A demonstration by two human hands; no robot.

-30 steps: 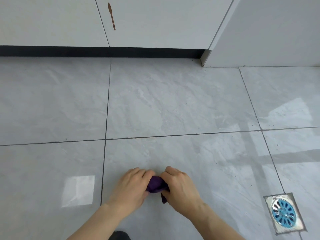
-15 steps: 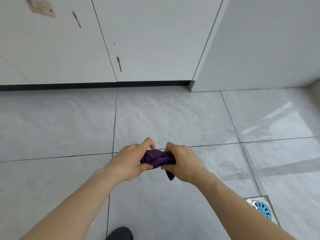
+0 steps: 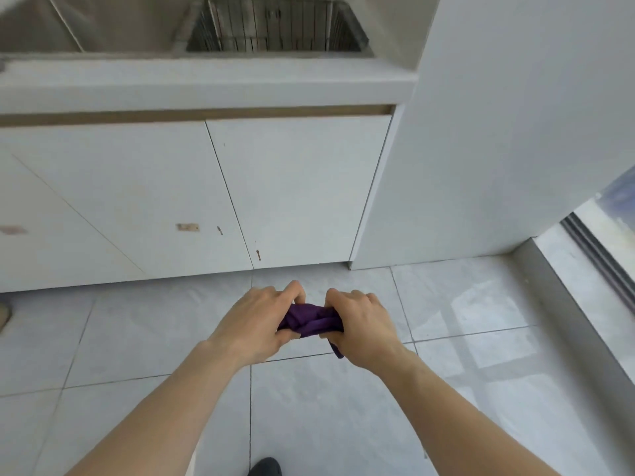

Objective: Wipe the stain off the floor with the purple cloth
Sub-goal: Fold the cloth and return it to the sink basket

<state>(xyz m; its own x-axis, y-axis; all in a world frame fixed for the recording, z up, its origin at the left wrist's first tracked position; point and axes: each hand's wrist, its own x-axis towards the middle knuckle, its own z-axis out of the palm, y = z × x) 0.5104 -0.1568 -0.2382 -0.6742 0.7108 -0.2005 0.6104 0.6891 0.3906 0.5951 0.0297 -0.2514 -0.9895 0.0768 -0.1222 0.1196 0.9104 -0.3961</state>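
The purple cloth (image 3: 311, 321) is bunched into a small wad and held in the air above the grey tiled floor (image 3: 343, 407). My left hand (image 3: 261, 321) grips its left end and my right hand (image 3: 360, 324) grips its right end, with a short corner hanging below the right hand. Both arms reach forward from the bottom of the view. No stain shows on the visible tiles.
White cabinet doors (image 3: 206, 201) with small brown marks stand ahead under a counter with a metal sink (image 3: 275, 29). A white wall panel (image 3: 498, 132) rises at right, beside a window track (image 3: 598, 255). A dark shoe tip (image 3: 264, 467) shows at the bottom.
Both hands have lifted the cloth off the floor and risen with it. The view has tilted up: the counter and sink came into sight and the floor drain dropped out.
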